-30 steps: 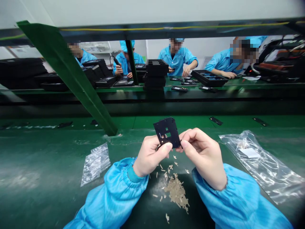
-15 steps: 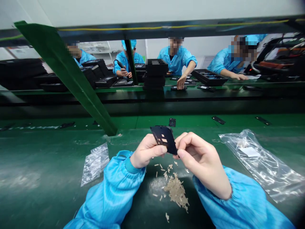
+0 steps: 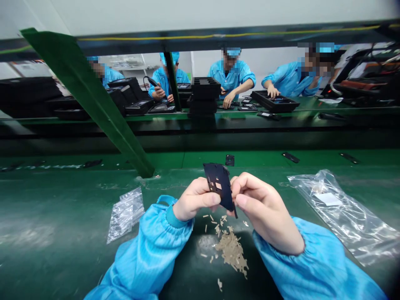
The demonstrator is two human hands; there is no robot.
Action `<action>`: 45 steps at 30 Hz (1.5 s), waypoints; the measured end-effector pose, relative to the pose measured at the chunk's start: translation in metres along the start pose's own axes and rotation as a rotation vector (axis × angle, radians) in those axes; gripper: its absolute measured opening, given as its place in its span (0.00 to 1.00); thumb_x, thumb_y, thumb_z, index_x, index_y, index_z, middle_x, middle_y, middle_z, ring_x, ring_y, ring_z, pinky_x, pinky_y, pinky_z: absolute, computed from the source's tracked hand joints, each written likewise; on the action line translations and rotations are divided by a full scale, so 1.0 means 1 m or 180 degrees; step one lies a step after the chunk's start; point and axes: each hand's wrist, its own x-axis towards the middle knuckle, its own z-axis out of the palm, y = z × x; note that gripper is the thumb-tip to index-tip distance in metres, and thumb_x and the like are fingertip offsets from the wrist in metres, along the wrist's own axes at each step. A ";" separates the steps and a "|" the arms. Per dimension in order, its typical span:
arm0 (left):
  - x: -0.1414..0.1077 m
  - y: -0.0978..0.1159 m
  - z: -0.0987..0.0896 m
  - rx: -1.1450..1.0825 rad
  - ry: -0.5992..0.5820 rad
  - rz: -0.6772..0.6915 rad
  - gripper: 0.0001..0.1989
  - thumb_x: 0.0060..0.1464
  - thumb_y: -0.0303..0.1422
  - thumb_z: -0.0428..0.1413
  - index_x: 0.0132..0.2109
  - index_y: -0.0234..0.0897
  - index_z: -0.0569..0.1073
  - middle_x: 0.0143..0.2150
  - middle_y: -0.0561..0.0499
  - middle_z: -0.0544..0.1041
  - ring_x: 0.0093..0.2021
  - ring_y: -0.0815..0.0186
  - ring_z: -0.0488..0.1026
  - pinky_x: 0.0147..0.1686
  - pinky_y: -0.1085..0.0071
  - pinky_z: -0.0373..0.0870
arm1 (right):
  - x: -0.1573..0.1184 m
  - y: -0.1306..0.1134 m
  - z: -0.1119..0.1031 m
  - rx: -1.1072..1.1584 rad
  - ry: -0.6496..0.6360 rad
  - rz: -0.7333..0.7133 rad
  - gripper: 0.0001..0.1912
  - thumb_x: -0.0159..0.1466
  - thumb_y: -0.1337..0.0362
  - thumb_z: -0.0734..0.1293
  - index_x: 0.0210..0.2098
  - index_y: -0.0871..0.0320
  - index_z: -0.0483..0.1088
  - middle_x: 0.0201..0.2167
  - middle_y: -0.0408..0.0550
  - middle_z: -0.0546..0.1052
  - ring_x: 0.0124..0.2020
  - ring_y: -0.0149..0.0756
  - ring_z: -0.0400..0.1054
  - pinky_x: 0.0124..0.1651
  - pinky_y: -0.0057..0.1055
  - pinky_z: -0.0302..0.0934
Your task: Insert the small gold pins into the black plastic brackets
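My left hand (image 3: 196, 199) pinches a thin black plastic plate (image 3: 222, 191) with small cut-outs, thumb on its near face. The plate is tilted up above the bench. At its right edge, the thumb and fingers of my right hand (image 3: 259, 204) are closed on the rim. A narrow black strip (image 3: 236, 213) sticks out below the plate's lower right corner, close to the right thumb; whether the fingers hold it too I cannot tell. Beneath the hands lies a heap of small beige pieces (image 3: 233, 252), with several scattered around it.
A clear plastic bag (image 3: 346, 221) lies at right, smaller clear bags (image 3: 125, 214) at left. Beyond, flat black parts (image 3: 290, 157) rest on a green strip. A slanted green post (image 3: 90, 104) stands at left. Co-workers in blue handle parts and black trays (image 3: 275, 102) across the bench.
The plate and both hands have shifted slightly right, and the plate stands more upright. More of the black strip shows at its lower corner. Across the bench, a co-worker's hand has moved to a tray.
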 end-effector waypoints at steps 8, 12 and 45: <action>0.000 0.001 0.007 -0.0422 0.0101 -0.0157 0.15 0.49 0.42 0.57 0.28 0.33 0.75 0.18 0.52 0.69 0.18 0.72 0.62 0.18 0.76 0.55 | 0.001 0.002 -0.003 -0.0029 -0.0178 -0.0063 0.07 0.61 0.64 0.65 0.28 0.58 0.65 0.27 0.41 0.65 0.26 0.27 0.60 0.29 0.27 0.54; -0.001 0.002 0.015 -0.0743 0.0288 -0.0313 0.17 0.46 0.43 0.59 0.24 0.32 0.71 0.14 0.55 0.63 0.16 0.73 0.63 0.16 0.77 0.53 | -0.001 0.001 -0.002 0.0099 -0.0208 -0.0185 0.06 0.62 0.65 0.64 0.28 0.58 0.65 0.28 0.42 0.65 0.26 0.27 0.60 0.31 0.29 0.55; -0.004 0.003 0.066 -0.2079 0.1149 -0.0671 0.16 0.55 0.37 0.52 0.23 0.31 0.66 0.08 0.59 0.57 0.11 0.78 0.49 0.19 0.76 0.46 | 0.006 0.027 -0.002 -0.1953 0.0588 -0.1744 0.06 0.68 0.63 0.51 0.37 0.54 0.57 0.30 0.44 0.60 0.31 0.34 0.57 0.33 0.32 0.53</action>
